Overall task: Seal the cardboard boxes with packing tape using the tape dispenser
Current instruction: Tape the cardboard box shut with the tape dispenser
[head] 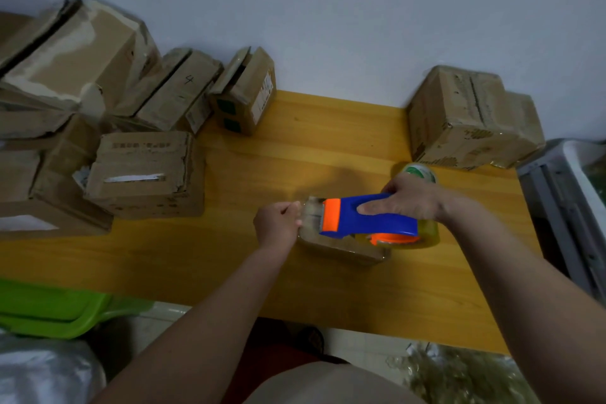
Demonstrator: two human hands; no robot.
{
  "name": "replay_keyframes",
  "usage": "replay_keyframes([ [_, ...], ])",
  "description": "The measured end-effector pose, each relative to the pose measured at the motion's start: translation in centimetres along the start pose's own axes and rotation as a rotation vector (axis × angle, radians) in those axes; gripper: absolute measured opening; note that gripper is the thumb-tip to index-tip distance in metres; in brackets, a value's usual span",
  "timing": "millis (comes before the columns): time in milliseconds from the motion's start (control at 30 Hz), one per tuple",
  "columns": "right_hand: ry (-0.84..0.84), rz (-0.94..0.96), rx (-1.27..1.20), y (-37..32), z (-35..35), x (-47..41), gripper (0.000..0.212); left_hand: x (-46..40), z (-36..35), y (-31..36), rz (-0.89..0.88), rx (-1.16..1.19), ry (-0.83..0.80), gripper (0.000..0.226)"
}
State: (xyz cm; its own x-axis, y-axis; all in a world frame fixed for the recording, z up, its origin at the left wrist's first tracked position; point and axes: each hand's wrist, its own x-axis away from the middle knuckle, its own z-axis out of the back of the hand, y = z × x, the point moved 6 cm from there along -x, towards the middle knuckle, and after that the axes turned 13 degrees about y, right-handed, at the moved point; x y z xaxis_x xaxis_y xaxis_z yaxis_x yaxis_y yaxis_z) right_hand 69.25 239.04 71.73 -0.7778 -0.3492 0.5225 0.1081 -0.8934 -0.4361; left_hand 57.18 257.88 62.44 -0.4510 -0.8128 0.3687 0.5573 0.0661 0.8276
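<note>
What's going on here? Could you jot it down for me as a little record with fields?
Activity: a person taping a small cardboard box on a wooden table
Right hand: grips the blue and orange tape dispenser over the box
Left hand: pinches the free tape end at the dispenser's front
Spare tape roll: behind the right hand
Other boxes: a pile at left, one at right
Beside table: green bin

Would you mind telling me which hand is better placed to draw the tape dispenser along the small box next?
The right hand. It already grips the blue tape dispenser over the small box, while the left hand pinches the tape end at the box's left edge, likely anchoring it.
</note>
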Motion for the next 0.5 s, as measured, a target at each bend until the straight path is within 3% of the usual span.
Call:
replay_keyframes([
  [100, 0.029, -0.009, 0.059, -0.4, -0.1, -0.5, 0.056, 0.2, -0.1, 0.5, -0.111, -0.104, 0.035, 0.028],
  [500, 0.078, -0.065, 0.136, -1.5, -0.6, -1.3, 0.056, -0.7, -1.7, -1.9, -0.189, -0.341, -0.022, 0.049],
])
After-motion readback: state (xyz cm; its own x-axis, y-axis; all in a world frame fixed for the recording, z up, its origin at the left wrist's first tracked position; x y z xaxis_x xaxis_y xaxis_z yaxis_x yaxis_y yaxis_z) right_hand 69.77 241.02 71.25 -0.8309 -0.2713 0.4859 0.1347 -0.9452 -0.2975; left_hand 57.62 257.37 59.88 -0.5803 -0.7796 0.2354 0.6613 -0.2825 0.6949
